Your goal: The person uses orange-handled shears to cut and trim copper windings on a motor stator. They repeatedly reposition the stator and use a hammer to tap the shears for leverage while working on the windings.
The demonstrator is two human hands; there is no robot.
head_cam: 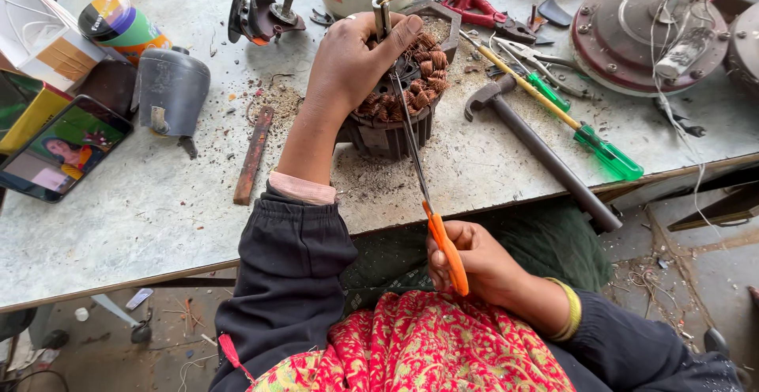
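A round motor stator (pixel 399 99) with copper wire coils stands on the worn workbench (pixel 158 202). My left hand (pixel 352 64) lies over its left side, thumb and fingers pinching the metal tip of a long screwdriver. My right hand (pixel 474 261), below the bench edge, grips the orange handle of that screwdriver (pixel 427 202). The shaft runs from the handle up across the stator to my left thumb.
A hammer (pixel 538 147), green-handled screwdrivers (pixel 585 135), red pliers (pixel 482 9) and a round motor housing (pixel 640 32) lie to the right. On the left are a grey cover (pixel 170 92), a rusty flat bar (pixel 253 155), a phone (pixel 55 151), boxes and a can.
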